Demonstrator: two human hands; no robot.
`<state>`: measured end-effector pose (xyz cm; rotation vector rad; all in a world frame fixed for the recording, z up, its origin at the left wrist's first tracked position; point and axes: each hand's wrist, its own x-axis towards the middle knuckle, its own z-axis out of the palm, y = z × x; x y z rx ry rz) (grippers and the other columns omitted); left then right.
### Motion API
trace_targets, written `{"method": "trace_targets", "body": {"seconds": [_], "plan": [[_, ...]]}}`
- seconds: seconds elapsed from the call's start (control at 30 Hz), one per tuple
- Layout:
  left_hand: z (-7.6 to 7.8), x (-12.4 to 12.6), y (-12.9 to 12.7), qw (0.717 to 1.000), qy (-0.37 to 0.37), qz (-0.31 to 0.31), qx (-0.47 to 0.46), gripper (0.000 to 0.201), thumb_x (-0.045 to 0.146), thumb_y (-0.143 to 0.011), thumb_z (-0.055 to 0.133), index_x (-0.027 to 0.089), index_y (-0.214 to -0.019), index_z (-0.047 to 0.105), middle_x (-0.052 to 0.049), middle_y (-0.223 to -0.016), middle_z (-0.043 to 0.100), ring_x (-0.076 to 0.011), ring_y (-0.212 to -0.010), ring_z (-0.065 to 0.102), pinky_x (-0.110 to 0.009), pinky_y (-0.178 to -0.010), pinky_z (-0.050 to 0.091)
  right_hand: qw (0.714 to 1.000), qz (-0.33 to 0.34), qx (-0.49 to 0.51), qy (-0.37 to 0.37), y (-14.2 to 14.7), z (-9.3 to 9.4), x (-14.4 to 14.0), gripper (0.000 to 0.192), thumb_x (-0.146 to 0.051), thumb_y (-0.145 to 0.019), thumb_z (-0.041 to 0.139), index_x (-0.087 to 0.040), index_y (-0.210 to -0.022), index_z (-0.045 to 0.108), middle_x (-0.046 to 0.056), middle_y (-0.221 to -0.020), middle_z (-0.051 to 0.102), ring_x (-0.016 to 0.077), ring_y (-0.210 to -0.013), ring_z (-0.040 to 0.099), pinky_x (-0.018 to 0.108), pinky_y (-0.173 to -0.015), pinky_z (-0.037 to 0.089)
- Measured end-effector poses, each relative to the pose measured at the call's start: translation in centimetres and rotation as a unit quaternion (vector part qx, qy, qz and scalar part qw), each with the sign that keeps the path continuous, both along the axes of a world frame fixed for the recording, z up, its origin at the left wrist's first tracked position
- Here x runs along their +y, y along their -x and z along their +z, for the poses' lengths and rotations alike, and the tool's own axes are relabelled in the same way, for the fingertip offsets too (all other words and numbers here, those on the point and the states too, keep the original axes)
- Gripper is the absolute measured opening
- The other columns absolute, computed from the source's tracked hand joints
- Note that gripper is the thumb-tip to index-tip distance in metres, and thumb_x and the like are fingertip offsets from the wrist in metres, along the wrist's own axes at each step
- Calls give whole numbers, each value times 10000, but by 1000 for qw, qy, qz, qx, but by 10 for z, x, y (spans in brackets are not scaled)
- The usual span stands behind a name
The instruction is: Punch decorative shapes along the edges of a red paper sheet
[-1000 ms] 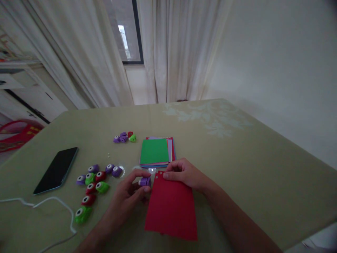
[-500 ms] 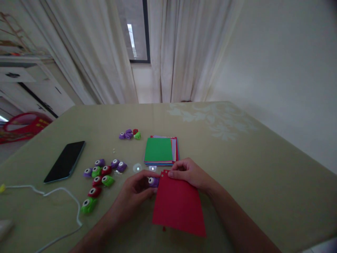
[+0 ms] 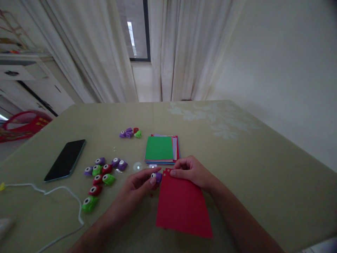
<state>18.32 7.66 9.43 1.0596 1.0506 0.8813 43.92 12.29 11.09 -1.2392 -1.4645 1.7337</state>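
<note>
My left hand (image 3: 137, 184) grips a small purple paper punch (image 3: 157, 176) against the top left corner of a red sheet of paper (image 3: 181, 207) lying on the table (image 3: 250, 165). My right hand (image 3: 191, 171) pinches the sheet's top edge and holds it flat. A few small punched holes show near that corner. Just beyond my hands lies a stack of coloured paper (image 3: 161, 149) with a green sheet on top.
Several small purple, red and green punches (image 3: 101, 174) lie to the left, with a smaller cluster of punches (image 3: 130, 133) farther back. A black phone (image 3: 65, 160) and a white cable (image 3: 55, 196) lie at the left. Curtains and a window stand behind the table.
The purple punch has slid right onto the red sheet's corner. The view has shifted a little, and both hands stay on the sheet.
</note>
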Motion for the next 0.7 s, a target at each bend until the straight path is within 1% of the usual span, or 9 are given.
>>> {"method": "trace_targets", "body": {"seconds": [0.07,0.17,0.23,0.33,0.4,0.53,0.7], "plan": [[-1,0,0,1000,3,9,-5,555,616,-877,823,241,-1285,807,-102,-1201,841,-304,-1051,764,-408,-926,594,1000,1,-1,-8,0,2,-1,491,-613,-750,922,-151,-809,766,13,-717,681,109,-606,536,215,-527,351],[-1,-1,0,1000,1,15,-11,517,591,-875,837,231,-1246,816,-92,-1195,840,-299,-1061,755,-395,-937,589,1000,2,-10,-24,0,4,-2,474,-602,-769,912,-150,-813,775,11,-707,676,107,-605,530,216,-523,342],[1,-1,0,1000,-2,15,-14,522,578,-867,852,234,-1256,798,-88,-1167,833,-274,-1029,747,-359,-882,591,999,5,-20,-35,0,5,-2,461,-592,-774,909,-151,-807,777,8,-698,670,108,-602,523,218,-519,336],[4,-1,-2,1000,-8,6,-16,561,584,-858,855,235,-1285,749,-81,-1085,807,-237,-925,723,-308,-741,572,999,6,-28,-41,0,4,-1,450,-583,-773,908,-154,-802,774,9,-701,670,113,-609,523,223,-522,337],[5,0,-3,1000,-12,3,-17,556,583,-849,862,225,-1256,739,-67,-1014,783,-214,-854,696,-287,-689,548,999,7,-31,-43,0,4,-1,444,-577,-774,905,-155,-799,770,7,-699,665,112,-609,518,224,-526,334],[4,1,-3,1000,-13,-6,-23,507,569,-845,872,206,-1173,740,-48,-943,744,-185,-783,654,-281,-672,534,998,12,-46,-50,0,3,-1,431,-564,-782,890,-150,-794,768,3,-682,650,109,-597,497,229,-530,318],[3,1,-2,1000,-12,-10,-20,440,542,-879,854,221,-1164,755,-47,-971,747,-181,-794,648,-282,-693,533,996,17,-61,-60,0,3,-1,415,-553,-790,875,-151,-799,772,8,-680,648,115,-595,495,239,-529,316]]}}
